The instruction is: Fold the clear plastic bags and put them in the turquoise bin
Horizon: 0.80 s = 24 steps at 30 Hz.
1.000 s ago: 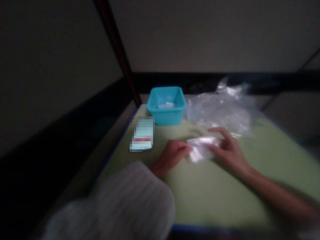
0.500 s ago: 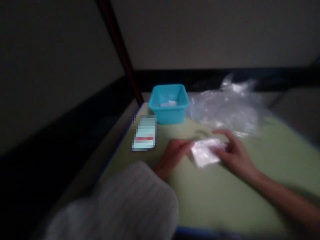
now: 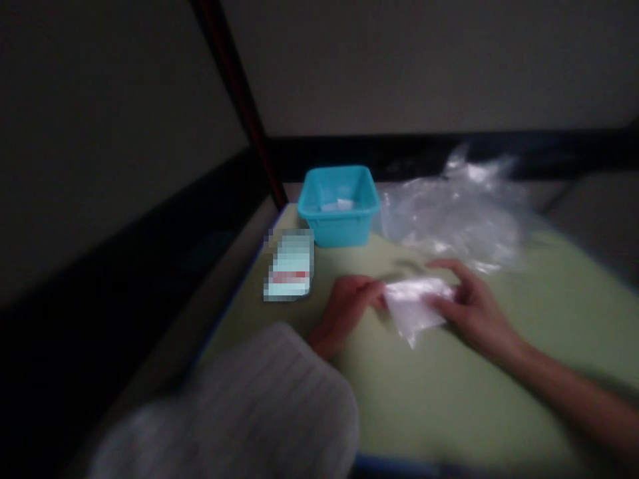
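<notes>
Both my hands hold a small clear plastic bag (image 3: 414,305) just above the pale green table (image 3: 449,399). My left hand (image 3: 349,307), coming out of a thick white sleeve, pinches the bag's left edge with closed fingers. My right hand (image 3: 472,309) grips its right side, fingers curled round it. One lower corner of the bag hangs down toward the table. The picture is dim and a little blurred.
A turquoise plastic tub (image 3: 338,205) with something pale inside stands at the table's far edge. A large crumpled clear plastic bag (image 3: 456,213) lies to its right. A pixelated card (image 3: 289,265) rests near the left edge. A dark red post (image 3: 234,86) rises behind.
The small bag has been turned and pulled between my hands, so a lower corner now hangs down. The view has shifted slightly; both hands stay in the same area.
</notes>
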Each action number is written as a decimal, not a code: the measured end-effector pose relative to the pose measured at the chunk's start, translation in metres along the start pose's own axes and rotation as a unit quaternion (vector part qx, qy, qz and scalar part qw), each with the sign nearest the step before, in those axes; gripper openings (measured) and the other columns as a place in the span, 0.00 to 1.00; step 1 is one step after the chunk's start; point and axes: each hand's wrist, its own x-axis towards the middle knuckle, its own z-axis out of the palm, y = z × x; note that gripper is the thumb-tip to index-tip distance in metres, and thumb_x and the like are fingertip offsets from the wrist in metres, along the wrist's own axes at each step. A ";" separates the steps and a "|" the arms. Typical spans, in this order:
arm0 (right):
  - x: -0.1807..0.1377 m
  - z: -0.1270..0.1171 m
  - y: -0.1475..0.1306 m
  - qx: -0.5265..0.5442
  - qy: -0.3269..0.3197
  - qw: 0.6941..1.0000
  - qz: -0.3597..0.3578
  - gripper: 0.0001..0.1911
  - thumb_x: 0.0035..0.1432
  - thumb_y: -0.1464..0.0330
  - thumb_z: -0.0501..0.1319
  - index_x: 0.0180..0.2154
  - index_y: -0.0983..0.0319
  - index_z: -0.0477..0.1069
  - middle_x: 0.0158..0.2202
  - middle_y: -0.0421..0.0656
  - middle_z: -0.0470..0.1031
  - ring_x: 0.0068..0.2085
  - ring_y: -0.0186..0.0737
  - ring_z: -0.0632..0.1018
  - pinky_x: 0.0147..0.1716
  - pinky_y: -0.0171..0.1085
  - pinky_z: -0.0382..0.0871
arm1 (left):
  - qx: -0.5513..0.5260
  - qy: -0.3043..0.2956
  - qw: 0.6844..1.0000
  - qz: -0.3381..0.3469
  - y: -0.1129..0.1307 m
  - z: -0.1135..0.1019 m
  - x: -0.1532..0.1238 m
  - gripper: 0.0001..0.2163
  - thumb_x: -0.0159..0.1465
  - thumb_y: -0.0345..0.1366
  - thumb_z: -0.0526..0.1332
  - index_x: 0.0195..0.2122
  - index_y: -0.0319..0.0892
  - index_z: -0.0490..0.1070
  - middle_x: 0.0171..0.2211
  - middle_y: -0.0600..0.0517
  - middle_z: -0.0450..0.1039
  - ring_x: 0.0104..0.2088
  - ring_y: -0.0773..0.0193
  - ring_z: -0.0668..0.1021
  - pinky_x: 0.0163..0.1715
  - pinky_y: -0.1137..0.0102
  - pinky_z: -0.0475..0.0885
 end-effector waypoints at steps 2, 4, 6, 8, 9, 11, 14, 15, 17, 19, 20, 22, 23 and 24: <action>0.000 -0.002 0.003 0.007 0.002 1.000 0.002 0.25 0.47 0.63 0.68 0.46 0.57 0.61 0.17 0.31 0.65 0.14 0.30 0.64 0.11 0.28 0.53 | -0.033 0.005 0.999 0.003 0.001 0.000 0.000 0.10 0.56 0.39 0.61 0.24 0.37 0.74 0.23 0.50 0.76 0.29 0.63 0.78 0.34 0.71 0.71; 0.000 -0.003 0.006 0.014 0.003 1.000 0.002 0.25 0.48 0.64 0.68 0.46 0.57 0.61 0.17 0.31 0.65 0.15 0.30 0.64 0.11 0.29 0.54 | -0.064 0.008 0.998 0.006 0.001 0.000 0.001 0.10 0.56 0.38 0.61 0.24 0.37 0.74 0.24 0.50 0.76 0.28 0.63 0.78 0.34 0.71 0.72; 0.001 -0.004 0.008 0.022 0.003 1.000 0.003 0.25 0.48 0.65 0.68 0.46 0.57 0.61 0.17 0.31 0.65 0.15 0.30 0.64 0.12 0.29 0.54 | -0.089 0.002 0.996 0.011 0.000 0.000 0.002 0.11 0.57 0.38 0.60 0.23 0.37 0.74 0.24 0.50 0.77 0.28 0.64 0.78 0.33 0.71 0.72; 0.001 -0.004 0.009 0.034 0.003 0.999 0.003 0.25 0.48 0.66 0.68 0.46 0.57 0.61 0.17 0.31 0.65 0.15 0.29 0.64 0.12 0.28 0.54 | -0.100 -0.004 0.995 0.015 -0.001 0.000 0.002 0.10 0.56 0.38 0.61 0.24 0.37 0.74 0.24 0.50 0.77 0.28 0.64 0.78 0.33 0.71 0.72; 0.001 -0.004 0.010 0.041 0.004 0.999 0.004 0.25 0.48 0.66 0.68 0.46 0.57 0.61 0.17 0.31 0.65 0.15 0.29 0.64 0.12 0.28 0.54 | -0.100 -0.006 0.995 0.015 -0.001 0.000 0.002 0.09 0.56 0.37 0.61 0.25 0.37 0.74 0.24 0.51 0.77 0.28 0.65 0.78 0.33 0.71 0.72; 0.001 -0.005 0.010 0.049 0.002 0.999 0.005 0.25 0.48 0.66 0.69 0.47 0.57 0.61 0.17 0.31 0.66 0.16 0.29 0.64 0.13 0.28 0.55 | -0.092 -0.011 0.996 0.011 -0.001 0.000 0.002 0.07 0.55 0.36 0.62 0.26 0.37 0.75 0.24 0.52 0.77 0.28 0.65 0.78 0.34 0.72 0.71; 0.001 -0.005 0.011 0.058 -0.002 0.998 0.007 0.25 0.48 0.66 0.69 0.47 0.57 0.62 0.17 0.31 0.67 0.16 0.29 0.65 0.13 0.28 0.55 | -0.076 -0.028 0.997 0.011 0.000 -0.001 0.001 0.05 0.54 0.34 0.63 0.25 0.38 0.75 0.23 0.53 0.77 0.27 0.67 0.77 0.33 0.73 0.70; 0.001 -0.006 0.011 0.060 -0.002 0.998 0.009 0.26 0.48 0.67 0.69 0.47 0.57 0.62 0.17 0.31 0.67 0.16 0.29 0.64 0.13 0.28 0.55 | -0.071 -0.032 0.997 0.013 0.001 -0.001 0.000 0.05 0.54 0.34 0.62 0.25 0.38 0.75 0.23 0.53 0.77 0.27 0.67 0.77 0.33 0.74 0.70; 0.001 -0.005 0.011 0.063 -0.001 0.998 0.015 0.26 0.47 0.67 0.69 0.47 0.57 0.62 0.17 0.32 0.67 0.16 0.28 0.65 0.14 0.27 0.55 | -0.063 -0.033 0.997 0.019 0.002 -0.001 -0.001 0.06 0.54 0.34 0.62 0.24 0.38 0.74 0.23 0.53 0.77 0.27 0.68 0.77 0.33 0.74 0.69; 0.001 -0.005 0.011 0.062 0.000 0.998 0.017 0.26 0.47 0.67 0.70 0.46 0.56 0.62 0.18 0.32 0.68 0.17 0.28 0.65 0.14 0.27 0.56 | -0.051 -0.032 0.998 0.024 0.003 -0.001 -0.001 0.06 0.54 0.35 0.61 0.24 0.38 0.74 0.23 0.52 0.77 0.27 0.68 0.76 0.32 0.74 0.69; 0.001 -0.005 0.010 0.060 0.001 0.998 0.017 0.26 0.47 0.67 0.70 0.46 0.57 0.62 0.18 0.32 0.68 0.17 0.28 0.65 0.14 0.26 0.56 | -0.043 -0.033 0.998 0.025 0.004 0.000 -0.001 0.07 0.55 0.35 0.61 0.24 0.38 0.74 0.23 0.52 0.76 0.28 0.67 0.77 0.32 0.74 0.69; 0.000 -0.004 0.009 0.052 0.002 0.999 0.016 0.26 0.47 0.67 0.69 0.46 0.57 0.61 0.18 0.32 0.68 0.17 0.27 0.64 0.14 0.26 0.56 | -0.027 -0.033 0.999 0.029 0.003 0.000 -0.001 0.07 0.55 0.35 0.60 0.24 0.38 0.74 0.23 0.52 0.76 0.27 0.67 0.77 0.32 0.74 0.69; 0.000 -0.004 0.009 0.045 0.003 0.999 0.016 0.26 0.47 0.67 0.69 0.46 0.57 0.61 0.17 0.32 0.68 0.16 0.27 0.64 0.13 0.26 0.55 | -0.019 -0.030 0.999 0.031 0.003 0.001 0.000 0.08 0.55 0.36 0.60 0.24 0.38 0.74 0.23 0.52 0.76 0.27 0.66 0.77 0.32 0.74 0.69; -0.001 -0.004 0.008 0.039 0.004 0.999 0.016 0.25 0.47 0.67 0.69 0.46 0.57 0.61 0.17 0.32 0.67 0.16 0.27 0.63 0.13 0.26 0.54 | -0.014 -0.027 0.999 0.032 0.002 0.001 0.000 0.08 0.56 0.36 0.60 0.24 0.38 0.74 0.23 0.52 0.76 0.27 0.66 0.77 0.32 0.74 0.69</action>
